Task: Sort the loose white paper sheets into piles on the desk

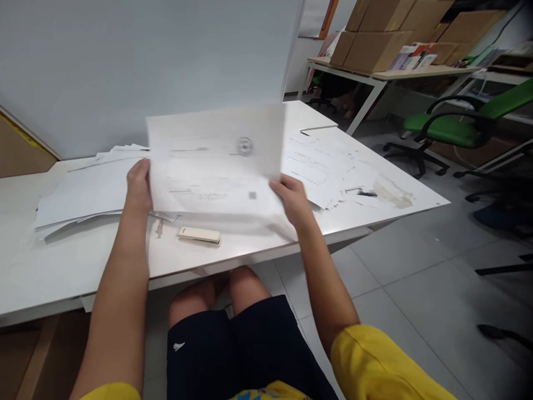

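Several sheets of paper [216, 166] are held up above the desk between my two hands, their print blurred by motion. My left hand [139, 183] grips the left edge of the sheets. On the right edge my right hand [291, 197] is closed, its thumb in front of the paper. Below the sheets a cream stapler [199, 235] lies on the desk near its front edge. A spread stack of paper [91, 183] lies to the left of my left hand. Printed sheets [310, 166] lie on the desk beyond my right hand.
The white desk [37, 266] meets a pale upright panel [145, 61] at the back. Paper scraps [360, 191] and a brownish stain are at its right end. Cardboard boxes [375, 50] stand on another table, with a green office chair [449, 125] near it. An open carton [41, 355] is below left.
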Demonstrator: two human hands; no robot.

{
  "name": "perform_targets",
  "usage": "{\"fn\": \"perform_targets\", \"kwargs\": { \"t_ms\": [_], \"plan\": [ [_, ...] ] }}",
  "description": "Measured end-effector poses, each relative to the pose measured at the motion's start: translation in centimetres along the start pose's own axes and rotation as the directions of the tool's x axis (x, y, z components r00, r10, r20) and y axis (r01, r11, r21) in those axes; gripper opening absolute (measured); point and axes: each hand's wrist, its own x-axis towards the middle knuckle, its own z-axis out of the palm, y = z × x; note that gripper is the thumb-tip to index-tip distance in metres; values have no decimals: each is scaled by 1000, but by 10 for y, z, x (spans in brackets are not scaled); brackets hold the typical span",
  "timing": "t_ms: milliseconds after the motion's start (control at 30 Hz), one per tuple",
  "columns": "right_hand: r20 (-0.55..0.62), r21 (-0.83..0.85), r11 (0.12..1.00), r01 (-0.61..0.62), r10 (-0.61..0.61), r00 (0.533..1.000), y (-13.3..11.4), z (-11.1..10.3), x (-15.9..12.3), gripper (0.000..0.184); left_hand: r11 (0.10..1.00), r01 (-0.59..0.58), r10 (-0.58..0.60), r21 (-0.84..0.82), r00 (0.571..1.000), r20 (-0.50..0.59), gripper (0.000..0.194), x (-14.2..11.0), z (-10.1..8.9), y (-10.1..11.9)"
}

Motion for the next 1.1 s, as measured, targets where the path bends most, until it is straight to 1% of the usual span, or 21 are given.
{"fn": "perform_targets", "kwargs": {
  "t_ms": [67,100,167,233,267,333,400,433,500,567,600,633,667,700,767,833,900,967,1000,1033,1100],
  "plan": [
    [-163,20,993,-112,114,980,1,-40,-58,23,992,73,-61,-103,992,111,18,-12,14,-4],
    [-208,49,980,-193,199,958,2,-59,-86,24,987,111,-91,-118,983,162,18,-18,23,-7],
    [-254,118,930,-348,367,895,4,-94,-138,31,990,138,-122,-39,955,270,13,-28,38,-11],
    [-274,151,876,-458,482,832,3,-118,-177,37,993,92,-112,73,931,348,10,-35,48,-13],
    [-283,158,854,-496,520,806,2,-125,-192,39,991,48,-90,121,926,367,11,-37,50,-13],
    [-291,161,824,-543,565,772,-2,-133,-212,41,986,-17,-44,166,933,356,13,-38,50,-14],
    [-295,160,815,-557,578,761,-7,-133,-221,43,977,-61,-14,202,936,353,16,-40,47,-11],
    [-299,159,817,-554,574,762,-9,-131,-223,44,969,-109,22,224,933,359,18,-43,46,-8],
    [-311,151,825,-544,562,766,-12,-127,-223,45,933,-266,161,243,911,380,25,-52,46,3],
    [-311,133,828,-545,557,770,-14,-123,-221,45,876,-440,339,198,854,395,32,-67,52,17],
    [-301,121,825,-552,561,771,-14,-121,-220,44,847,-504,405,167,817,410,36,-75,56,24],
    [-288,109,820,-561,566,772,-16,-119,-220,43,814,-554,432,174,778,457,37,-84,61,31],
    [-274,99,816,-569,572,773,-17,-117,-220,41,773,-604,438,194,730,525,37,-92,66,36],
    [-262,91,813,-575,577,774,-18,-115,-220,39,719,-664,443,206,666,600,37,-98,70,39],
    [-239,76,808,-585,584,776,-20,-111,-220,35,616,-756,432,222,560,707,43,-106,76,41],
    [-222,60,807,-587,584,781,-22,-108,-220,32,540,-810,421,230,496,759,50,-109,77,41],
    [-218,48,813,-580,575,788,-23,-106,-220,31,475,-852,408,219,434,803,51,-108,78,40],
    [-233,50,819,-572,566,791,-23,-105,-219,33,402,-897,404,184,354,844,51,-108,80,41],
    [-245,54,820,-569,564,789,-23,-105,-219,34,372,-912,405,171,325,855,52,-109,81,42],
    [-256,60,820,-569,564,785,-23,-105,-219,36,352,-921,407,164,309,860,54,-111,82,43],
    [-276,72,818,-571,567,776,-23,-105,-218,39,344,-925,412,162,304,859,60,-114,84,45]
  ]
}}
